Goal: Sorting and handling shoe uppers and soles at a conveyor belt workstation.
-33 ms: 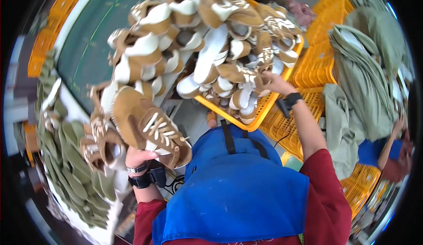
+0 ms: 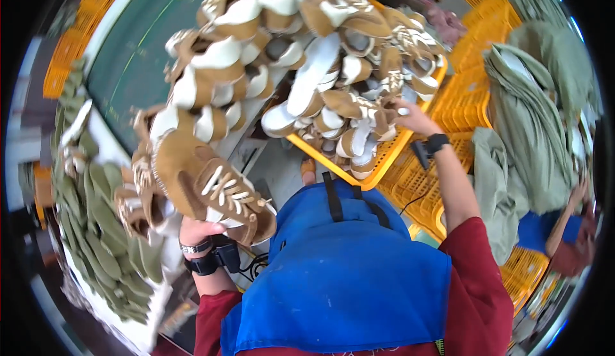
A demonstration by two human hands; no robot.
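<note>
My left hand (image 2: pixel 200 229) is closed on a tan lace-up shoe (image 2: pixel 208 186) with white laces, held tilted in front of the heaped shoes. My right hand (image 2: pixel 418 121) reaches into a yellow plastic basket (image 2: pixel 327 161) and grips a tan shoe (image 2: pixel 385 116) near its right side; its fingertips are partly hidden. Loose tan and white shoes fill that basket. Beside it, rows of similar shoes (image 2: pixel 224 51) are stacked on the green-topped table. A white insole-like piece (image 2: pixel 312 77) lies on top of the heap.
Olive-green sole-shaped pieces (image 2: pixel 106 240) lie on a white surface at the left. Yellow crates (image 2: pixel 458 99) stand at the right, with green cloth (image 2: pixel 535 119) over some. Another person's arm (image 2: pixel 567 218) shows at the far right. A cable (image 2: pixel 256 267) hangs near my left wrist.
The shoe heap and basket sit slightly lower and farther right in the picture. Both hands keep their holds, with only a small shift.
</note>
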